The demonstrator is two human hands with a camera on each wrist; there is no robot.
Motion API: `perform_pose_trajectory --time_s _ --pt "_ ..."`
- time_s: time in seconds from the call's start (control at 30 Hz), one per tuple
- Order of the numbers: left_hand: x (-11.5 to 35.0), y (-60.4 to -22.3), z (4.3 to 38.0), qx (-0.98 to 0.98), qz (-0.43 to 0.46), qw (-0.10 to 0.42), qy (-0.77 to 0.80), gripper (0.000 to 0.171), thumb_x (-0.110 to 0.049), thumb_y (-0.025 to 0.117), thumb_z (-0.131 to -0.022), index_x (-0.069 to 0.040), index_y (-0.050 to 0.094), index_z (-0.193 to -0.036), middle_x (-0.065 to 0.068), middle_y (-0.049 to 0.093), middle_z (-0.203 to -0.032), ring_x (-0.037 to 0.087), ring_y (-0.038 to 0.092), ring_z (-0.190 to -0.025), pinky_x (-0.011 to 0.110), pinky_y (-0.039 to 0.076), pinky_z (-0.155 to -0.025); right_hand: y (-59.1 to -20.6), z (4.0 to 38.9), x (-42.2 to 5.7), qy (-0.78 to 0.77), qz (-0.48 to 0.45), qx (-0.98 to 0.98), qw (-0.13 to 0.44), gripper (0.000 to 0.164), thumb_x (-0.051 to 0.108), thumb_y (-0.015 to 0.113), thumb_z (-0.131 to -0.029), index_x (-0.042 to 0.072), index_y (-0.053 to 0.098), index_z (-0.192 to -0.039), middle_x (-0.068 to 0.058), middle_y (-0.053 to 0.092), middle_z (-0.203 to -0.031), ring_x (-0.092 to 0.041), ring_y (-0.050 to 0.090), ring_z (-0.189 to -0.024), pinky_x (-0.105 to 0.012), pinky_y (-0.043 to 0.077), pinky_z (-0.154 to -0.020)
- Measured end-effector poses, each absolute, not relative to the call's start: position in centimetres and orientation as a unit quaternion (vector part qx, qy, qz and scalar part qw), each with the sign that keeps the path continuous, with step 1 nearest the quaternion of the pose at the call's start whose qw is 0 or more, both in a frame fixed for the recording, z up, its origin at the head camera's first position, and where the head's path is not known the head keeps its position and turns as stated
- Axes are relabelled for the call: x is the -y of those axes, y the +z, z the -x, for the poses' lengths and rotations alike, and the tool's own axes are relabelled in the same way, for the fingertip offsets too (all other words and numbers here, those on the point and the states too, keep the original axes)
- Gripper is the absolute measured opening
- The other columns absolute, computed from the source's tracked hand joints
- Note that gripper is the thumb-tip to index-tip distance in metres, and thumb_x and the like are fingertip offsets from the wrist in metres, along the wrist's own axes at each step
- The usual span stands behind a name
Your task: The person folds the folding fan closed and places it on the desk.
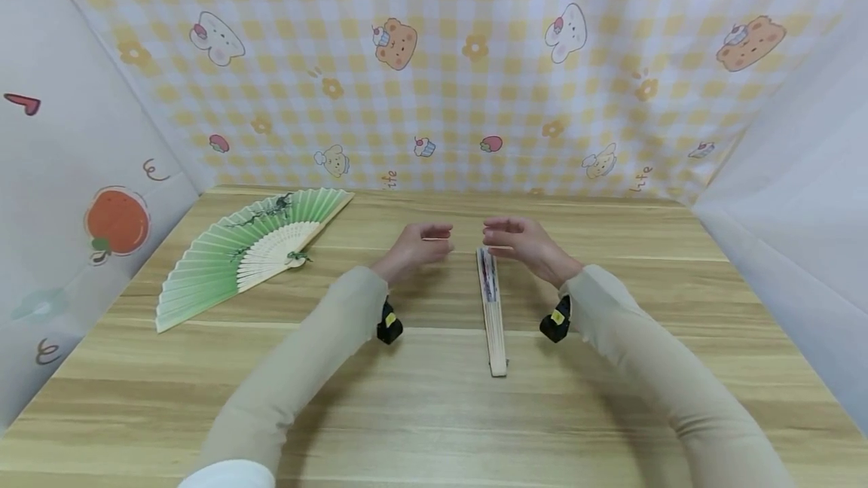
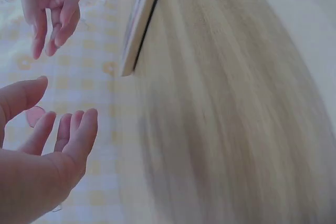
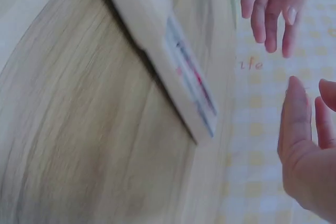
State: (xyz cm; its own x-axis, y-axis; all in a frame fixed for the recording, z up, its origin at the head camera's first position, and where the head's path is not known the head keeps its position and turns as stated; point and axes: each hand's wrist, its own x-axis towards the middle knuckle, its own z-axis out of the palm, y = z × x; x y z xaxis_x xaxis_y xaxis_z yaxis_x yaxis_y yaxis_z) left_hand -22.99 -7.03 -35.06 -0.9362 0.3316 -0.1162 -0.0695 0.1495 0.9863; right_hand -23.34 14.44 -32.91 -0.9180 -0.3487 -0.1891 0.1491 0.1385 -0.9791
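A folded hand fan (image 1: 495,322) with pale wooden ribs lies lengthwise on the table, its patterned end pointing away from me. My right hand (image 1: 524,244) hovers over that far end, fingers loosely bent and holding nothing. To the left of the fan is my left hand (image 1: 417,248), also holding nothing, with its fingers turned toward the right hand. In the left wrist view, a gap separates the left hand (image 2: 52,150) from the right hand (image 2: 52,11). The right wrist view shows the folded fan (image 3: 163,56) close by, beside the right hand (image 3: 310,150).
A green hand fan (image 1: 224,262) lies spread open at the back left of the wooden table (image 1: 420,413). Behind the table hangs a yellow checked cloth (image 1: 447,96). White cloth walls (image 1: 793,149) stand at both sides. Each wrist carries a small black camera (image 1: 389,324).
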Motion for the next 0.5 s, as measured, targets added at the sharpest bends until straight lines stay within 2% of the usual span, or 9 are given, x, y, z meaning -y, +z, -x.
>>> perform_pose_trajectory --time_s 0.1,0.3,0.4,0.5 --pt "8.8 -34.6 22.1 -0.758 -0.098 0.131 0.632 0.043 -0.007 0.057 -0.086 0.000 0.044 -0.126 0.019 0.044 -0.127 0.027 0.049 -0.108 0.032 0.047 -0.087 -32.6 23.1 -13.8 -0.670 0.070 -0.714 0.193 0.037 0.004 0.050 -0.090 -0.004 0.041 -0.125 -0.020 0.042 -0.125 -0.027 0.046 -0.110 -0.031 0.044 -0.090" --pt "12.7 -33.5 20.2 -0.770 -0.083 0.100 0.624 0.045 -0.010 0.059 -0.085 -0.001 0.044 -0.126 0.019 0.045 -0.126 0.027 0.050 -0.107 0.032 0.046 -0.088 -32.2 22.6 -12.8 -0.693 0.076 -0.690 0.195 0.034 0.001 0.049 -0.089 -0.007 0.042 -0.121 -0.015 0.049 -0.112 -0.027 0.051 -0.104 -0.032 0.045 -0.089" --pt "14.6 -33.2 19.2 -0.773 -0.078 0.092 0.623 0.046 -0.013 0.059 -0.085 -0.002 0.043 -0.127 0.018 0.044 -0.127 0.027 0.048 -0.109 0.033 0.044 -0.090 -32.1 22.2 -12.2 -0.690 0.084 -0.690 0.200 0.032 0.000 0.049 -0.089 -0.007 0.043 -0.120 -0.016 0.050 -0.110 -0.022 0.054 -0.097 -0.031 0.046 -0.088" --pt "16.4 -33.0 18.3 -0.779 -0.070 0.084 0.618 0.047 -0.017 0.059 -0.086 -0.004 0.042 -0.128 0.015 0.044 -0.128 0.026 0.046 -0.111 0.034 0.043 -0.091 -31.8 21.9 -11.2 -0.680 0.097 -0.696 0.209 0.030 0.002 0.050 -0.089 -0.007 0.045 -0.118 -0.017 0.050 -0.110 -0.027 0.053 -0.100 -0.031 0.046 -0.087"
